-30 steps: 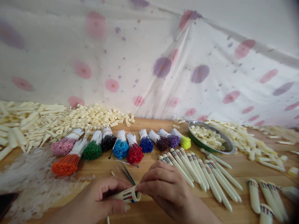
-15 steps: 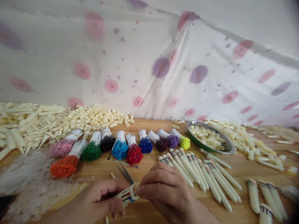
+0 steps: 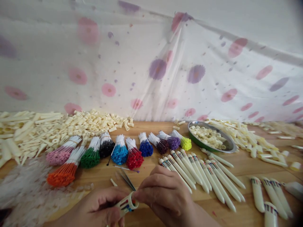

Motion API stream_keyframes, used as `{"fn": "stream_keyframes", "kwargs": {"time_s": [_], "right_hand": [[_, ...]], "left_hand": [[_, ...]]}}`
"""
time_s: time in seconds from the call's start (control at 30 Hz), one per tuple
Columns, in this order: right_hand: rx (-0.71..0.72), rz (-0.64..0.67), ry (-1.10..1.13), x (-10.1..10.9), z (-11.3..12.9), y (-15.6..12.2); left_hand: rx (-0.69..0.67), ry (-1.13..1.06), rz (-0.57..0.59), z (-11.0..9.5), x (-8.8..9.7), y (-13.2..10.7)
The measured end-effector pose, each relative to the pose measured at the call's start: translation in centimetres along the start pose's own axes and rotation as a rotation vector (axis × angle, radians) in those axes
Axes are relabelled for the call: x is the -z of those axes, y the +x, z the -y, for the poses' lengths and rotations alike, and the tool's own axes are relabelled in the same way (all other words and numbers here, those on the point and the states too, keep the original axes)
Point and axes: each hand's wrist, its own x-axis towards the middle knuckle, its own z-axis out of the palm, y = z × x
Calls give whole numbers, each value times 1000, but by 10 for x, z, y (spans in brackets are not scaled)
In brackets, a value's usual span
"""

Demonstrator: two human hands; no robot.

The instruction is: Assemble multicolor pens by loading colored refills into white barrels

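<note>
My left hand (image 3: 107, 205) is closed around a cream slotted pen barrel piece (image 3: 123, 206), its open end tilted up to the right. Blue, dark and red bits show in its slots and mouth. The fingers of my right hand (image 3: 163, 192) are pinched at that open end; what they grip, if anything, is hidden. Tweezers (image 3: 127, 179) lie on the table just behind the barrel piece. Beyond the hands stand bundles of white-stemmed pen parts with coloured ends, among them a red bundle (image 3: 134, 154), a light blue bundle (image 3: 119, 151) and an orange bundle (image 3: 65, 170).
Assembled multicolour pens (image 3: 201, 173) lie in a row to the right, with more pens (image 3: 258, 194) farther right. A green-sided metal dish (image 3: 233, 148) holds slotted pieces. Cream pen parts (image 3: 90, 123) are heaped at the back left. Clear small pieces (image 3: 30, 186) cover the left front.
The view has shifted slightly. My right fingertips stay at the barrel piece's open end, and red now shows inside its mouth. The left hand keeps its grip.
</note>
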Motion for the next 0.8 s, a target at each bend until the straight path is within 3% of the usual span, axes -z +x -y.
{"fn": "stream_keyframes", "kwargs": {"time_s": [0.23, 0.43, 0.6, 0.8], "right_hand": [[1, 10, 17, -2, 0, 0], [-43, -56, 27, -7, -2, -1], [-238, -89, 103, -13, 0, -6], [-446, -88, 306, -15, 0, -5]], "left_hand": [[-10, 21, -19, -4, -3, -1], [-9, 130, -66, 0, -1, -1], [-48, 263, -164, 2, -3, 0], [-242, 502, -291, -5, -12, 0]]}}
